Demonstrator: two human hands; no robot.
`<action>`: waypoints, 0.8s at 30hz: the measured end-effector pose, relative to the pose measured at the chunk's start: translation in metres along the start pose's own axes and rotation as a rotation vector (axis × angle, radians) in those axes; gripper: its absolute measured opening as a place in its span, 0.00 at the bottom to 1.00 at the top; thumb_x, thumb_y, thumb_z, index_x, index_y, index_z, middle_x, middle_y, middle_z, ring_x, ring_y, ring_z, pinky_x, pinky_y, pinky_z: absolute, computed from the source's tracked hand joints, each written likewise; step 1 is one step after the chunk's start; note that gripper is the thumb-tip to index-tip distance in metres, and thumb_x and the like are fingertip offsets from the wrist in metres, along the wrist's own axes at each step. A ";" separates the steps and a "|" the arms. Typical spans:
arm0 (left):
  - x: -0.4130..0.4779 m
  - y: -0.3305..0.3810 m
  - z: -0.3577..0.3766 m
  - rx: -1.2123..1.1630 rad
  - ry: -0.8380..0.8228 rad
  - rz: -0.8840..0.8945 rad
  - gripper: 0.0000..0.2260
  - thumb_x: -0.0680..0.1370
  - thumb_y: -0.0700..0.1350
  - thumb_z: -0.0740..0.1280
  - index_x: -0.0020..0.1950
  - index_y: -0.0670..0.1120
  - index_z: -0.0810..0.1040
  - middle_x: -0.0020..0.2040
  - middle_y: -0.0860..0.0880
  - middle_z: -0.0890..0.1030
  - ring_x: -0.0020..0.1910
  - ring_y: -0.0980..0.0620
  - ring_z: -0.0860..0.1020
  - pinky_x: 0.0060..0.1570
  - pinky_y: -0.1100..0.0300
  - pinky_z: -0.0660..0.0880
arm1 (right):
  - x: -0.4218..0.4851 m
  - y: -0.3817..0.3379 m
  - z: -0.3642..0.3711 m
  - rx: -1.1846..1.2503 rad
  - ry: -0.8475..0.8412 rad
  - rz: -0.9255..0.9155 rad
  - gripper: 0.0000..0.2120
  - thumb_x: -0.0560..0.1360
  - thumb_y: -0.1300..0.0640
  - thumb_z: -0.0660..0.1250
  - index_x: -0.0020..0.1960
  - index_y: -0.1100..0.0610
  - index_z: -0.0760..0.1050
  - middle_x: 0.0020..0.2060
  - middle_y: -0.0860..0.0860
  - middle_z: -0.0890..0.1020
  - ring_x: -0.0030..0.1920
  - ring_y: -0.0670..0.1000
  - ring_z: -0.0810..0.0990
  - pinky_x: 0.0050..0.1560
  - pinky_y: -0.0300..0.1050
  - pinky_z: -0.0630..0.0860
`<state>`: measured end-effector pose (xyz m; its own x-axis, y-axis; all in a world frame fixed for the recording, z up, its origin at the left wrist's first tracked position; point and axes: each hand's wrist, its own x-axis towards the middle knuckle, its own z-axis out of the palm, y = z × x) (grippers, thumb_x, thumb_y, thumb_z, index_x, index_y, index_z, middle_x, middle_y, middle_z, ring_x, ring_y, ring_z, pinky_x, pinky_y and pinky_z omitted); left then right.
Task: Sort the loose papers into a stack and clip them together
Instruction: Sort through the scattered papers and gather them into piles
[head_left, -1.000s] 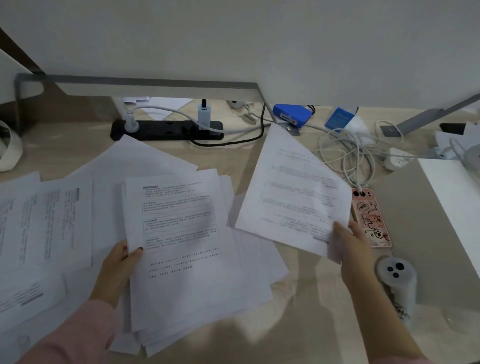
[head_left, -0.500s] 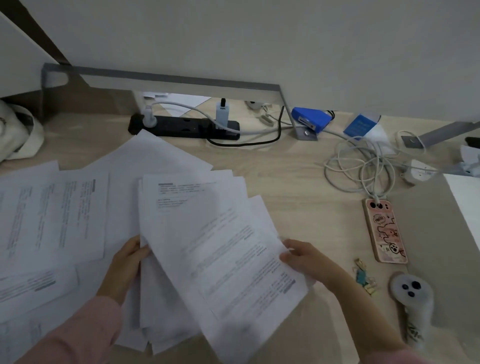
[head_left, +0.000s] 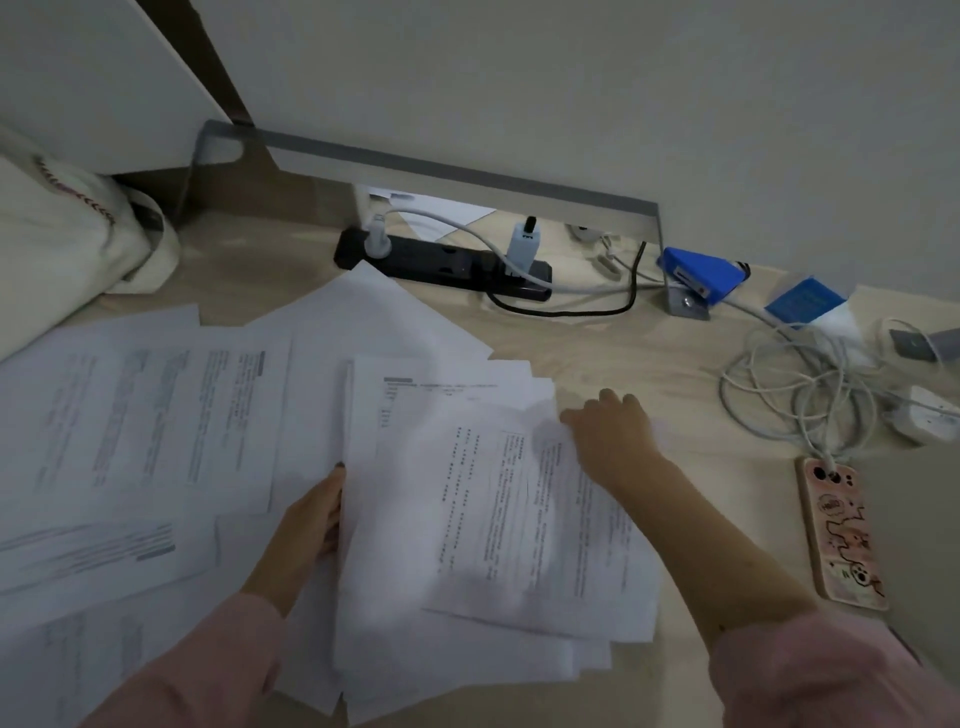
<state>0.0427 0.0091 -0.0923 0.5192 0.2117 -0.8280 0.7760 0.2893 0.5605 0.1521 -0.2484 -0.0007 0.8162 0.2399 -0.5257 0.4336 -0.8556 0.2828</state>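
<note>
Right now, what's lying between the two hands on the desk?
In the head view, the fanned paper stack fills that stretch: the left hand at its left edge, the right hand flat on its upper right part.

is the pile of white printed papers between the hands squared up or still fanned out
Fanned out. The pile of white printed papers shows offset sheet corners and edges at top and bottom; the left hand and right hand rest on it.
</note>
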 end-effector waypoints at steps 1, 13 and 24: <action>0.000 0.000 -0.001 0.017 -0.004 0.006 0.23 0.77 0.58 0.60 0.66 0.46 0.72 0.54 0.48 0.77 0.46 0.51 0.76 0.54 0.55 0.69 | 0.006 -0.005 -0.005 -0.041 0.021 -0.028 0.18 0.77 0.60 0.56 0.67 0.53 0.67 0.62 0.54 0.74 0.65 0.55 0.67 0.64 0.48 0.62; 0.004 0.012 -0.004 -0.059 -0.086 -0.073 0.25 0.77 0.63 0.50 0.44 0.49 0.79 0.38 0.47 0.80 0.34 0.52 0.78 0.32 0.61 0.72 | 0.051 -0.083 -0.055 -0.253 0.280 -0.487 0.19 0.78 0.60 0.58 0.68 0.58 0.67 0.68 0.59 0.66 0.71 0.59 0.58 0.74 0.57 0.42; -0.007 0.004 -0.007 0.389 -0.040 0.314 0.08 0.76 0.43 0.66 0.53 0.42 0.77 0.45 0.46 0.82 0.45 0.52 0.80 0.42 0.63 0.73 | 0.055 -0.158 -0.033 0.180 0.524 -0.620 0.27 0.61 0.65 0.73 0.60 0.60 0.75 0.57 0.60 0.78 0.60 0.59 0.76 0.68 0.52 0.66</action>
<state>0.0398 0.0148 -0.0846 0.7567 0.1950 -0.6240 0.6519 -0.1536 0.7426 0.1412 -0.0845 -0.0483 0.5410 0.8363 -0.0894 0.8317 -0.5477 -0.0906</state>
